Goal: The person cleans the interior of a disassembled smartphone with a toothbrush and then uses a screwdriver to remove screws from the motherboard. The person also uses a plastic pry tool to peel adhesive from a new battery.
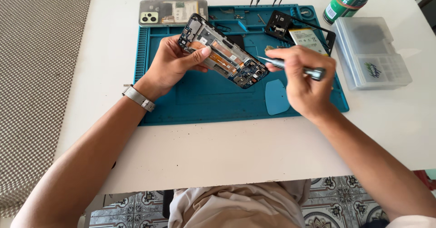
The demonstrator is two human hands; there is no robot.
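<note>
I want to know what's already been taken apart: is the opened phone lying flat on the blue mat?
No, the left hand holds the opened phone tilted above the blue mat.

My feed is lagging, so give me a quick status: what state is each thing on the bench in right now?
Opened phone: back off, tilted, held above the mat.
Left hand: gripping the phone.
Right hand: gripping the screwdriver.
Screwdriver: tip near the phone's lower end.
Back cover: detached, lying flat.
Black frame: removed, on the mat.
Plastic box: lid closed.
</note>
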